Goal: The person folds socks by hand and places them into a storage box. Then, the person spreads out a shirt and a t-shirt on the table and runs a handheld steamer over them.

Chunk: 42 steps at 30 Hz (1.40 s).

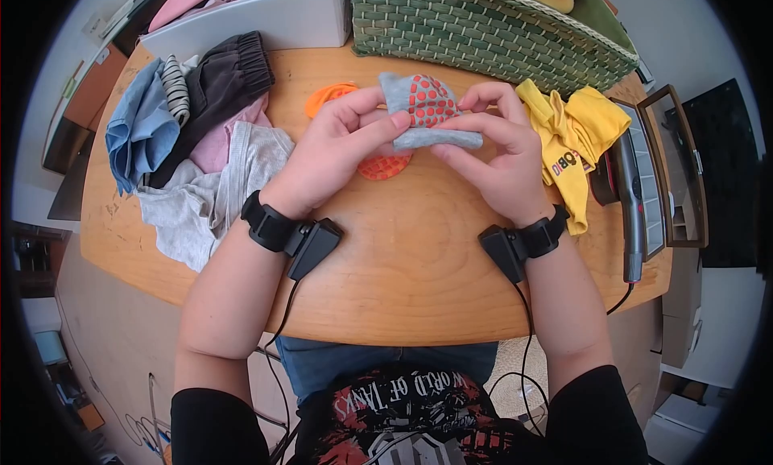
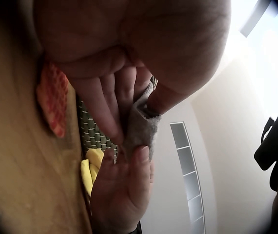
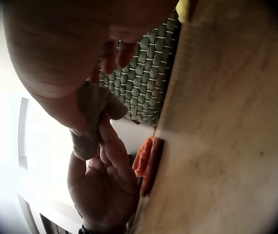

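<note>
Both hands hold a grey sock [image 1: 433,100] with red grip dots over the middle of the table, its lower part a rolled or folded grey band. My left hand [image 1: 332,151] pinches the left end between thumb and fingers. On the other end, my right hand [image 1: 506,155] grips the band with its thumb below and fingers above. In the left wrist view the grey fabric [image 2: 143,129] shows a fold opening by the thumb. Beneath the hands lies an orange sock [image 1: 385,168] with red dots, partly hidden by the left hand.
Left on the wooden table [image 1: 386,280] is a heap of clothes: grey garment [image 1: 189,215], dark trousers [image 1: 217,95], blue cloth [image 1: 141,135]. Behind stand a white box [image 1: 258,22] and green woven basket [image 1: 483,38]. Yellow garment [image 1: 568,135] and a corded hair tool [image 1: 632,199] lie right.
</note>
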### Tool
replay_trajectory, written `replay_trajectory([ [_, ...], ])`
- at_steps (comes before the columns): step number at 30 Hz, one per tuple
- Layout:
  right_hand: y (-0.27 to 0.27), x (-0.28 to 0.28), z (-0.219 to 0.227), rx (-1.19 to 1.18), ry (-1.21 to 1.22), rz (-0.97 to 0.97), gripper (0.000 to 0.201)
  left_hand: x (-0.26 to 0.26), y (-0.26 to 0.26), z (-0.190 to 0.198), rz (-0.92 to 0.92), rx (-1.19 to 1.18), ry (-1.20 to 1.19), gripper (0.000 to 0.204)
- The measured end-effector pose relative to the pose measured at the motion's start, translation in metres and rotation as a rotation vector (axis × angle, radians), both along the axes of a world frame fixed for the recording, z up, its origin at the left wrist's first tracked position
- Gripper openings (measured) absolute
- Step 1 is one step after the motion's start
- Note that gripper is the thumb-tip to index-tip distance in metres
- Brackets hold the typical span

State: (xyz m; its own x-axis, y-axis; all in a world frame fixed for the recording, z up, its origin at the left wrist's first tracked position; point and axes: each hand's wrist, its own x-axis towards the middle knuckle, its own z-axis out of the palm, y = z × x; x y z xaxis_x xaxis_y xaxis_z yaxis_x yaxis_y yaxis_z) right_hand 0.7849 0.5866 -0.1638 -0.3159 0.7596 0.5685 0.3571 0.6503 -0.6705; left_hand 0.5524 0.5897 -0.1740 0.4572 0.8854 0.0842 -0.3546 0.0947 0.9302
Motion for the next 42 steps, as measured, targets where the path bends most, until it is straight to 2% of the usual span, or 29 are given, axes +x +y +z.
replay_trajectory([
  [6,-0.001,0.000,0.000,0.033,-0.025,0.017,0.024,-0.003,0.003,-0.003,0.009,0.007,0.045,0.035],
  [12,0.000,0.001,-0.005,-0.037,0.048,0.033,0.021,-0.001,-0.001,0.002,-0.006,0.002,0.038,0.036],
  [15,0.001,0.001,-0.005,-0.038,0.054,0.033,0.021,-0.001,-0.004,0.005,-0.007,0.076,0.062,0.040],
  [17,0.001,0.001,-0.006,-0.038,0.044,0.034,0.021,-0.001,-0.006,0.011,-0.048,0.104,0.187,0.046],
  [20,0.001,0.000,-0.007,-0.053,0.065,0.051,0.021,-0.001,-0.005,0.013,-0.043,0.017,0.156,0.048],
  [26,0.004,-0.001,-0.008,-0.042,0.158,-0.004,0.019,0.003,-0.005,0.009,0.022,0.077,0.076,0.042],
  [33,0.006,0.002,-0.014,-0.057,0.120,-0.008,0.020,0.003,-0.004,0.006,0.045,0.084,0.089,0.041],
  [35,0.006,-0.001,-0.015,-0.210,0.277,0.067,0.023,0.003,-0.003,0.005,0.047,0.091,0.078,0.041],
  [36,0.004,-0.002,-0.013,-0.210,0.277,0.067,0.023,0.003,-0.004,0.005,0.047,0.091,0.078,0.041],
  [38,-0.001,-0.005,-0.007,-0.594,0.499,0.169,0.025,0.003,-0.005,0.007,0.047,0.096,0.079,0.041],
  [39,0.001,-0.003,-0.007,-0.594,0.498,0.169,0.025,0.002,-0.006,0.008,0.047,0.096,0.079,0.041],
  [41,0.005,0.003,-0.008,-0.839,0.453,0.303,0.025,0.000,-0.007,0.011,-0.004,0.106,0.092,0.041],
  [42,0.005,0.004,-0.008,-0.839,0.452,0.303,0.025,0.000,-0.007,0.011,-0.004,0.106,0.092,0.041],
])
